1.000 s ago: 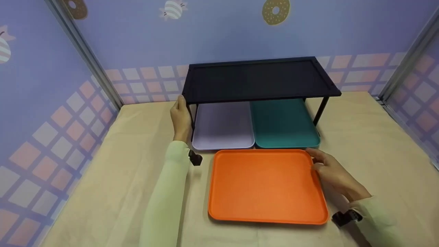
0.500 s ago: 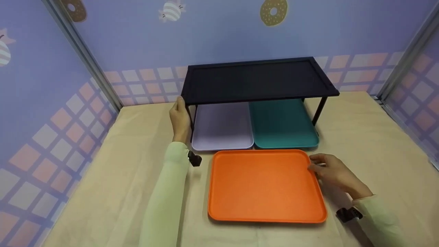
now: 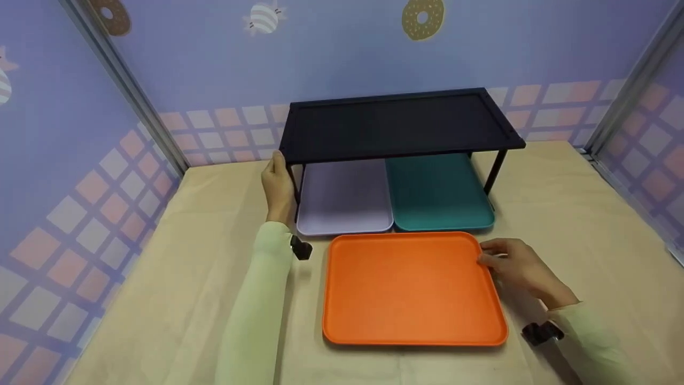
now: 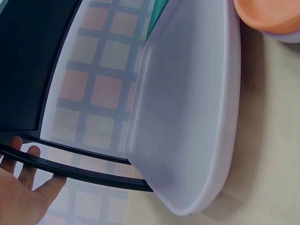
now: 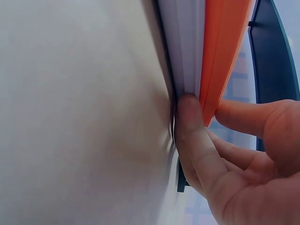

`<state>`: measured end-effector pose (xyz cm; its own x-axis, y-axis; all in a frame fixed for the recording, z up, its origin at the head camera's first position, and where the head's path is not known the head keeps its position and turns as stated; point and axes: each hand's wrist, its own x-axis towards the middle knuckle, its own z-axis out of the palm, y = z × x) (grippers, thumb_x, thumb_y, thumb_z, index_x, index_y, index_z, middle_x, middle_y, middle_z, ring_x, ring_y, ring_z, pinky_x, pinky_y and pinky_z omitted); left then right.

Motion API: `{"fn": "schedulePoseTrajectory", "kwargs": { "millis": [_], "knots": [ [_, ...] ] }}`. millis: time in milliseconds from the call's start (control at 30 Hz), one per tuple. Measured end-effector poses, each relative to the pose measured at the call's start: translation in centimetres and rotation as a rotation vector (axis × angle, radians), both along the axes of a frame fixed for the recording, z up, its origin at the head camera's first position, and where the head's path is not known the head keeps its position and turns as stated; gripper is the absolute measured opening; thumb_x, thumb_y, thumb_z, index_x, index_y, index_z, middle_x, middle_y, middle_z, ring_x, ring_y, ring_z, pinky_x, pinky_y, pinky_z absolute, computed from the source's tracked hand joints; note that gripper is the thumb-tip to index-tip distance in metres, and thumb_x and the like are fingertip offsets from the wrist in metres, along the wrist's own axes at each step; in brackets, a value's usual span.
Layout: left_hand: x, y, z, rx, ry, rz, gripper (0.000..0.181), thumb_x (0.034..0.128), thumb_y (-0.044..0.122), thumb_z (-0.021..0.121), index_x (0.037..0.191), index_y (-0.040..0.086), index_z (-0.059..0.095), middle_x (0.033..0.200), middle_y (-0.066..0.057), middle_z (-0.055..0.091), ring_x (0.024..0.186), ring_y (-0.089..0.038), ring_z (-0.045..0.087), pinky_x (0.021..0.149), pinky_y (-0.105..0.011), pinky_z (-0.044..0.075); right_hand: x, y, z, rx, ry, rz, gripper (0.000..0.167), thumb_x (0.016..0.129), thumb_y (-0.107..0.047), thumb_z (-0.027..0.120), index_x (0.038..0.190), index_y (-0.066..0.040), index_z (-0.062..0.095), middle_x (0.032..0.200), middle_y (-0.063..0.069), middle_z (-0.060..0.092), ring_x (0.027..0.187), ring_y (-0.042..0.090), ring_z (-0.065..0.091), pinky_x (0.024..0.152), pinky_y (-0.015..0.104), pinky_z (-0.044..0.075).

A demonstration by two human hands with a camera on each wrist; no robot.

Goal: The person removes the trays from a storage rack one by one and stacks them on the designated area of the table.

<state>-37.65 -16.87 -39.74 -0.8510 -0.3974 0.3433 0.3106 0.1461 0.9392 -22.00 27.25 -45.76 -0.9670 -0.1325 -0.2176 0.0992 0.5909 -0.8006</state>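
Observation:
A black rack [image 3: 395, 125] with thin legs stands at the back. Under it a lavender tray [image 3: 344, 198] and a teal tray [image 3: 441, 195] lie side by side. My left hand [image 3: 277, 184] holds the rack's front left corner, its fingers [image 4: 29, 164] around the leg there. In front lies an orange tray [image 3: 411, 289]. The right wrist view shows another lavender tray [image 5: 185, 42] directly beneath it, hidden in the head view. My right hand [image 3: 521, 267] pinches the right edge of this stack near the far corner, thumb at the orange rim and a fingertip [image 5: 190, 110] at the lavender one.
A cream cloth [image 3: 203, 278] covers the table. Purple patterned walls [image 3: 347, 53] enclose the back and sides, with metal posts [image 3: 133, 91] at the corners. The rack's right front leg [image 3: 495, 171] stands beside the teal tray.
My right hand has slid slightly from the orange tray's far right corner down along its right edge. My left hand stays on the rack. The head view has shifted a little.

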Motion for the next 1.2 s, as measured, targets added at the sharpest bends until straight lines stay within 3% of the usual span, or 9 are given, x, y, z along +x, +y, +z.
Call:
{"fn": "schedulePoseTrajectory", "kwargs": {
  "millis": [133,200,300,400,533,700,867,967,1200],
  "knots": [
    [0.2,-0.3,0.2,0.001,-0.005,-0.007,0.045,0.1123,0.032,0.039,0.077,0.005,0.046,0.103,-0.013,0.062,0.105,-0.017,0.055,0.104,-0.030,0.043,-0.2,-0.1,0.2,-0.003,-0.017,-0.010,0.046,0.105,-0.022,0.059,0.140,0.007,0.052,0.134,0.024,0.059,0.104,0.026,0.064,0.082,0.032,0.058],
    [0.3,-0.4,0.3,0.013,0.001,-0.008,0.044,0.1122,0.032,0.040,0.079,0.006,0.052,0.120,-0.015,0.065,0.119,-0.017,0.056,0.111,-0.034,0.041,-0.3,-0.1,0.2,-0.016,-0.019,-0.012,0.048,0.105,-0.023,0.059,0.141,0.007,0.051,0.134,0.025,0.059,0.104,0.025,0.064,0.083,0.032,0.058],
    [0.3,-0.3,0.3,0.023,0.007,-0.013,0.042,0.1122,0.032,0.040,0.078,0.010,0.049,0.123,-0.014,0.064,0.120,-0.017,0.056,0.111,-0.034,0.042,-0.4,-0.1,0.2,-0.028,-0.021,-0.014,0.050,0.106,-0.024,0.058,0.143,0.008,0.048,0.135,0.025,0.058,0.106,0.026,0.064,0.083,0.032,0.057],
    [0.3,-0.2,0.2,0.023,0.012,-0.013,0.042,0.1123,0.032,0.040,0.077,0.011,0.048,0.102,-0.013,0.062,0.105,-0.017,0.057,0.100,-0.028,0.043,-0.5,0.1,0.2,-0.058,-0.035,-0.020,0.055,0.107,-0.027,0.053,0.147,0.010,0.042,0.138,0.027,0.055,0.111,0.028,0.063,0.085,0.033,0.057],
    [0.1,0.0,0.0,0.012,0.023,-0.018,0.044,0.1122,0.031,0.040,0.072,0.014,0.035,0.079,-0.004,0.036,0.080,-0.015,0.041,0.083,-0.026,0.038,-1.2,0.5,-0.1,-0.209,-0.104,-0.054,0.069,0.108,-0.033,0.050,0.152,0.014,0.025,0.147,0.032,0.045,0.123,0.029,0.059,0.095,0.034,0.055],
    [0.2,0.1,-0.1,0.003,0.027,-0.014,0.046,0.1118,0.032,0.041,0.070,0.016,0.030,0.068,0.005,0.025,0.063,-0.009,0.025,0.066,-0.027,0.026,-2.6,0.5,-0.1,-0.457,-0.190,-0.096,0.068,0.111,-0.031,0.041,0.156,0.013,0.014,0.159,0.031,0.031,0.140,0.031,0.048,0.110,0.033,0.045],
    [0.2,0.0,-0.2,0.000,0.032,-0.020,0.048,0.1112,0.034,0.041,0.069,0.017,0.027,0.064,0.008,0.022,0.056,-0.006,0.021,0.058,-0.024,0.020,-3.8,0.2,0.2,-0.628,-0.268,-0.109,0.061,0.113,-0.024,0.027,0.158,0.007,0.000,0.166,0.028,0.012,0.155,0.038,0.017,0.123,0.044,0.023],
    [0.2,-0.1,-0.1,-0.002,0.039,-0.029,0.048,0.1113,0.034,0.040,0.069,0.017,0.027,0.064,0.008,0.022,0.055,-0.006,0.021,0.057,-0.024,0.020,-4.2,0.0,0.6,-0.664,-0.293,-0.134,0.061,0.112,-0.024,0.022,0.159,0.005,-0.006,0.166,0.028,0.008,0.156,0.037,0.012,0.125,0.045,0.018],
    [0.2,0.0,-0.1,0.017,0.038,-0.043,0.047,0.1114,0.034,0.040,0.070,0.017,0.028,0.065,0.007,0.022,0.057,-0.007,0.022,0.059,-0.025,0.021,-4.0,-0.3,2.0,-0.639,-0.256,-0.168,0.061,0.112,-0.021,0.024,0.158,0.006,-0.004,0.164,0.026,0.017,0.153,0.034,0.022,0.125,0.044,0.017]
  ]
}}
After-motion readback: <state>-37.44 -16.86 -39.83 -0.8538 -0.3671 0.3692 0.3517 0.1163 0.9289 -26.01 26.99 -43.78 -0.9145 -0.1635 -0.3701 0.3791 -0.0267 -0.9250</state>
